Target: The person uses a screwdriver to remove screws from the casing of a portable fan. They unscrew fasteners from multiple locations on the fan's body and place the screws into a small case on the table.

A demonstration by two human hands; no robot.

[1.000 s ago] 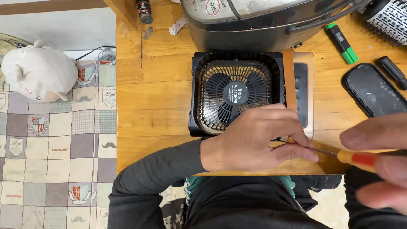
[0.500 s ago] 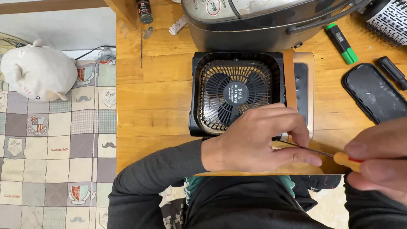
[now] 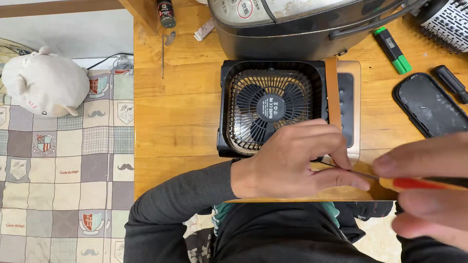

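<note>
Screwdriver [image 3: 414, 183] now lower, blurred.

— What lies on the bench [image 3: 180, 122] at the back?
— A dark cooker [image 3: 302, 27] with a grey lid, and left of it a small bottle [image 3: 166, 13] and a thin metal rod [image 3: 162, 56].
— And on the right?
— A green marker [image 3: 393, 50], a black oval cover [image 3: 429, 104], a black pen-like tool [image 3: 451, 84] beside it, and a white ribbed grille [image 3: 446, 22] in the corner.
— Off the bench?
— A patchwork quilt [image 3: 58, 165], with a white plush toy [image 3: 46, 83] on it near a cable [image 3: 105, 59].
</note>
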